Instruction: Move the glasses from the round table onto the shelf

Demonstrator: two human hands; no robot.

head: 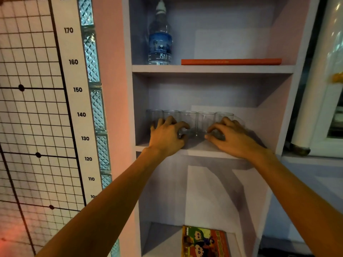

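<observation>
Several clear glasses [206, 120] stand in a row at the back of the middle shelf [200, 152] of a pale lilac shelf unit. In front of that row, my left hand [167, 135] curls around a clear glass [184, 133] that rests on the shelf board. My right hand [233, 138] wraps another clear glass [216, 135] in the same way, a little to the right. Both hands hide most of the glasses they hold. The round table is out of view.
A water bottle [160, 40] and a flat orange book [231, 61] sit on the shelf above. A colourful comic book [204, 242] lies on the lower shelf. A height chart [78, 89] and wire grid [31, 108] cover the left wall. A white door frame [319, 101] stands right.
</observation>
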